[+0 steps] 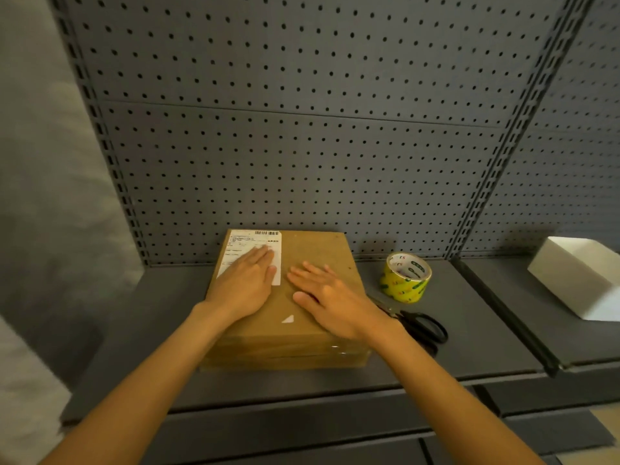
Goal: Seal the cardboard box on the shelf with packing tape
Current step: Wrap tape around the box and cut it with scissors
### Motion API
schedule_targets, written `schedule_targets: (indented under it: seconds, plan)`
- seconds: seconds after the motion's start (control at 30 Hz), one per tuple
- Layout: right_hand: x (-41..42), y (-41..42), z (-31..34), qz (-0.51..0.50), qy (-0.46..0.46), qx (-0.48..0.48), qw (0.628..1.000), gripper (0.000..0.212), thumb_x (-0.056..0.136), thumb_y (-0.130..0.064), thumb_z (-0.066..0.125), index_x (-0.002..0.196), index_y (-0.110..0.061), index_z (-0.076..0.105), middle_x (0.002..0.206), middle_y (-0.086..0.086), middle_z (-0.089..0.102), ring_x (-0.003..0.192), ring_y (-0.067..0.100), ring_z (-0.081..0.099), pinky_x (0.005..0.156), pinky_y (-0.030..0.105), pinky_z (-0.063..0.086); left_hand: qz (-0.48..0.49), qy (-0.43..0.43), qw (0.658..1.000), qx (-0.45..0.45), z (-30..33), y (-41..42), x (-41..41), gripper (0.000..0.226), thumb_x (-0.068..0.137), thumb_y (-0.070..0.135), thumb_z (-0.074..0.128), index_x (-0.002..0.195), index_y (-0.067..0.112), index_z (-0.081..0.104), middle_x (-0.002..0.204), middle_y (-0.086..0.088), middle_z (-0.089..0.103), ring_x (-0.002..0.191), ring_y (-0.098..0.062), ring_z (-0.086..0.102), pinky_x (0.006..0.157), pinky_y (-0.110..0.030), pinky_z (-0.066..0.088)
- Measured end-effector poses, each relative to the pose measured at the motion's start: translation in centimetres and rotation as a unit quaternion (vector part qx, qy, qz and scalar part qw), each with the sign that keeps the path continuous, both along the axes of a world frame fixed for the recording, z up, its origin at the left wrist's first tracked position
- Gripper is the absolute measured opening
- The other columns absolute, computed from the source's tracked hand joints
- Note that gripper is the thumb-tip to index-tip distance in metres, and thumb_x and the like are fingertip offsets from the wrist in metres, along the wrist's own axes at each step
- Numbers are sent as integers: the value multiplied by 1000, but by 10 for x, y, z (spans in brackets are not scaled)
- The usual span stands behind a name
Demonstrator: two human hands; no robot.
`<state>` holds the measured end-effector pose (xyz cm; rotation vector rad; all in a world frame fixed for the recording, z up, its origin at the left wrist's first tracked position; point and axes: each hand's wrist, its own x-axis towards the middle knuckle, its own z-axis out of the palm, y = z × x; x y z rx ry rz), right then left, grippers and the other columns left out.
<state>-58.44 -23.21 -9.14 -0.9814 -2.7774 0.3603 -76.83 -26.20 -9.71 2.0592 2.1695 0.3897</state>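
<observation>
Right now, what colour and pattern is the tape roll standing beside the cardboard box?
Yellow with green printed markings, on the roll of packing tape; head view.

A single view is given, taken from a wide-angle camera worn on the head. The scene is seen from above and just in front of the dark shelf [141,330], looking forward and down. The pegboard back wall [302,129] is faced squarely and fills the upper half, its straight uprights bent outward by the lens. The shelf is viewed from close, at arm's reach. No second view is provided for overlap.
</observation>
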Motion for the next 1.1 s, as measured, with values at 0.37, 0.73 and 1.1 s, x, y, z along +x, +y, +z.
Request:
schedule_targets:
  seconds: [0.37, 0.73, 1.1]
  plan:
    - [6, 3, -6, -110, -95, -31, 989, 70, 94, -63, 10, 151, -25, -3, 158, -10, -7, 144, 3, -8, 118, 34, -8, -6, 6, 1000, -23, 1, -3, -4, 52, 104, 35, 14, 152, 16, 10, 159, 2, 4, 146, -10, 2, 114, -22, -1]
    - [8, -10, -6, -258, -84, 5, 962, 102, 80, -79, 12, 150, -8, -10, 157, 7, -16, 145, 19, -16, 116, 36, -12, 6, 11, 1000, -6, -3, -3, -2, 52, 103, 36, 14, 151, 17, 10, 159, 2, 6, 146, -11, 3, 115, -25, 1]
    - [13, -16, 8, -49, 3, -34, 998, 56, 98, -43, 41, 146, -16, 31, 155, -2, 25, 144, 8, 16, 117, 22, 6, 15, 24, 1000, -3, -4, 0, 2, 52, 103, 34, 13, 151, 15, 9, 159, 0, 5, 146, -13, 3, 116, -28, 2]
